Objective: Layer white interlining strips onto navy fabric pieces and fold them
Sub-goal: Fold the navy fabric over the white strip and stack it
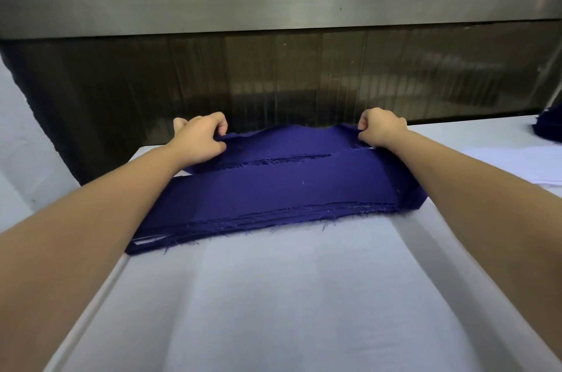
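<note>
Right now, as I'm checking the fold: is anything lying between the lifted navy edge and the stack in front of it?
Nothing visible does. The left hand and right hand pinch the far edge of the navy fabric piece; the nearer navy stack shows only loose threads.

Left hand [199, 140]: bare forearm extended forward, knuckles up, fingers curled, pinching far edge of navy fabric [289, 186]; right hand [380, 129]: bare forearm extended forward, fingers curled, pinching same edge; hands well apart.

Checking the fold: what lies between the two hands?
Head view: the lifted far edge of the navy fabric spans between the left hand and the right hand, each pinching it.
</note>
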`<state>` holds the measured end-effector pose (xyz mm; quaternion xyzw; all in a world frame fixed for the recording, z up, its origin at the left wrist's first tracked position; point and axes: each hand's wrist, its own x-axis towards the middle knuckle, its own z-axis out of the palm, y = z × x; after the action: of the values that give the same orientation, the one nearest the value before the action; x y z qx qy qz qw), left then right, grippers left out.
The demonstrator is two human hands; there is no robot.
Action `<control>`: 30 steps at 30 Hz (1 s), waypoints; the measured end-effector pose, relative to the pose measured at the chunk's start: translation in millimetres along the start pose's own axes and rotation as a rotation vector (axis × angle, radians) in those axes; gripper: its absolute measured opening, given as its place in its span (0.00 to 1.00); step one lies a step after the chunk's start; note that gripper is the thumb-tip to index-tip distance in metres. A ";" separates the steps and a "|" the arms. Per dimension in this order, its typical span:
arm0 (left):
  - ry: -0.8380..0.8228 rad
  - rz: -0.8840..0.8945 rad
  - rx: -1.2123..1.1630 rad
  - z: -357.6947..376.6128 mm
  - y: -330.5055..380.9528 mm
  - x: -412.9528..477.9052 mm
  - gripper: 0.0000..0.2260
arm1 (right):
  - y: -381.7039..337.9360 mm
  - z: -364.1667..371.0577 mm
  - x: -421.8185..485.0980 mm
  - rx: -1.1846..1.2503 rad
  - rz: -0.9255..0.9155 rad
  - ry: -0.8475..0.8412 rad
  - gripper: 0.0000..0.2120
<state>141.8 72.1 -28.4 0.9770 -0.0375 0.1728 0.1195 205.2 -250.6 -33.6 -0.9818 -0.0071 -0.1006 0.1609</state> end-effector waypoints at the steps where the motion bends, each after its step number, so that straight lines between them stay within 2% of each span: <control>1: 0.008 0.010 -0.015 -1.4 -0.9 -1.4 0.10 | 2.0 -0.6 -1.2 0.026 -0.030 0.004 0.05; 6: 0.125 0.047 -0.176 -15.2 -7.3 -11.7 0.09 | 7.5 -4.8 -10.7 0.098 -0.208 0.134 0.13; 11: 0.129 0.078 -0.163 -30.7 -10.2 -26.3 0.02 | 8.8 -14.9 -19.1 0.068 -0.300 0.175 0.13; 14: 0.199 0.086 -0.182 -40.2 -8.8 -37.2 0.01 | 8.3 -26.8 -28.8 -0.022 -0.294 0.277 0.14; 17: 0.251 0.090 -0.196 -50.7 -5.9 -48.9 0.02 | 8.6 -41.5 -39.6 -0.095 -0.240 0.382 0.09; 20: 0.268 0.092 -0.198 -60.0 -2.1 -61.5 0.03 | 12.2 -54.7 -52.7 -0.033 -0.209 0.420 0.08; 25: 0.271 0.071 -0.237 -76.1 1.9 -82.8 0.02 | 16.3 -76.7 -74.7 0.004 -0.226 0.445 0.13; 27: 0.262 0.058 -0.252 -83.4 1.8 -91.1 0.02 | 19.9 -86.0 -84.4 0.087 -0.218 0.416 0.14; 30: 0.220 0.073 -0.379 -94.1 4.5 -106.0 0.02 | 33.2 -97.5 -105.1 0.474 -0.236 0.247 0.10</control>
<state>11.0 94.4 21.6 0.9103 -0.0911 0.2726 0.2979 84.8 -311.1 25.4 -0.8896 -0.1248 -0.2328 0.3725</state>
